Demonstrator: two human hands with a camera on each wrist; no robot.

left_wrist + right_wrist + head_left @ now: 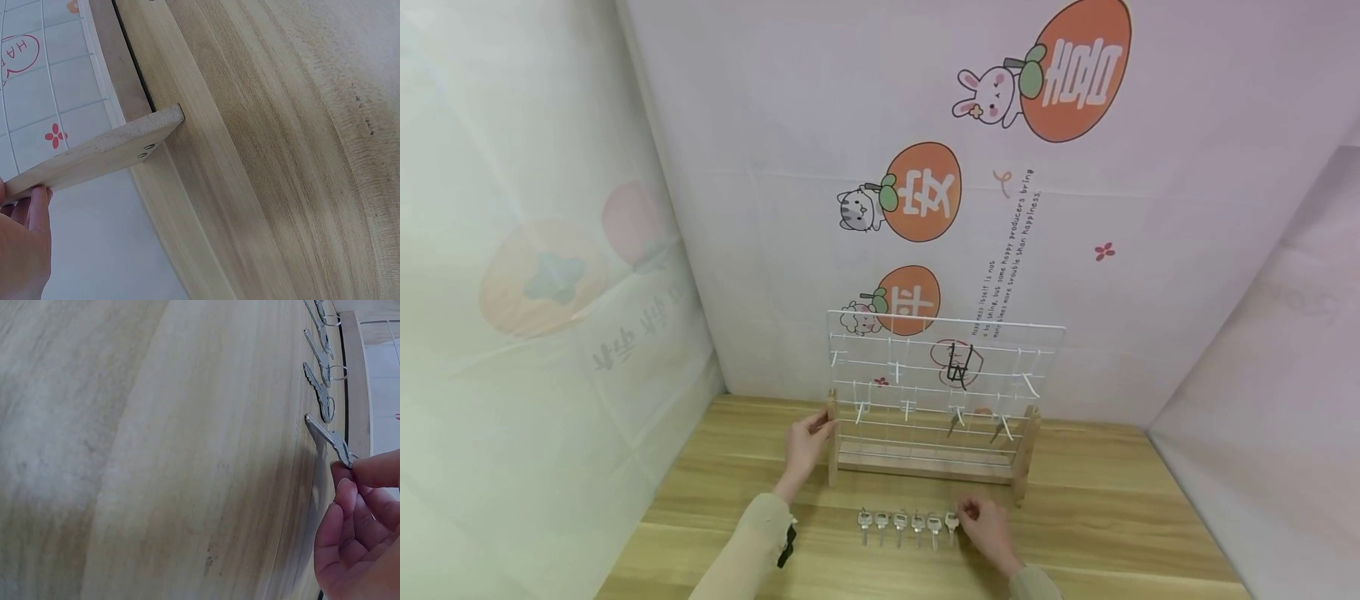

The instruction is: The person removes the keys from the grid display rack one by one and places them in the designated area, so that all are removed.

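Note:
A white wire grid rack [925, 433] stands on wooden side posts. My left hand [805, 443] grips its left wooden post [103, 150] near the top, fingers against one face. Down at the right, my right hand [988, 531] pinches the ring end of a silver key [329, 437] between thumb and fingertips. That key is at the right end of a row of several keys, and its blade tip points away from the hand. The other keys [899, 522] lie side by side in front of the rack, each with a small ring.
White hooks [907, 408] hang on the grid, and keys [953, 425] hang from two lower right ones. A black wire piece [958, 364] is attached higher up. Printed cloth walls [775, 250] enclose the wooden table [1097, 500] at the back and sides.

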